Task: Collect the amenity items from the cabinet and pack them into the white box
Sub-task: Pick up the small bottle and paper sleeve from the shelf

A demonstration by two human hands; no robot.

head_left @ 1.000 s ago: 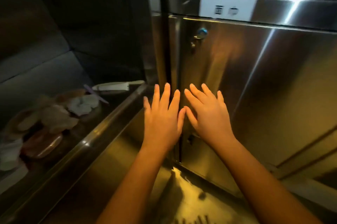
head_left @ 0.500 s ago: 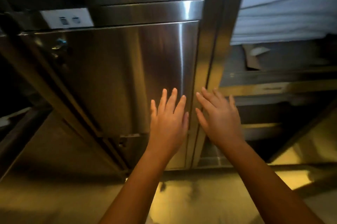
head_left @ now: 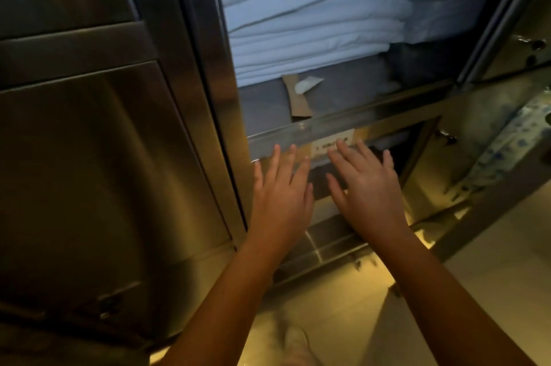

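An open stainless steel cabinet (head_left: pixel 301 130) fills the view. Its upper shelf holds a stack of folded white towels (head_left: pixel 313 13). In front of the stack lie a brown paper strip (head_left: pixel 298 97) and a small white sachet (head_left: pixel 307 86). My left hand (head_left: pixel 280 195) and my right hand (head_left: pixel 366 189) reach side by side, fingers straight and spread, before the shelf's front rail and the dark lower compartment. Neither holds anything. A small label (head_left: pixel 332 145) sits on the rail behind my right fingertips. No white box is in view.
A closed steel door (head_left: pixel 98 157) stands to the left. The open cabinet door (head_left: pixel 518 37) swings out at right, with a blue-patterned cloth or bag (head_left: pixel 507 142) beside it. The floor (head_left: pixel 492 291) below is pale tile, and a shoe (head_left: pixel 295 341) shows at the bottom.
The view has swung right from the closed steel door to the open compartment with towels. Both hands have stayed outstretched with straight fingers and now sit before the shelf rail.
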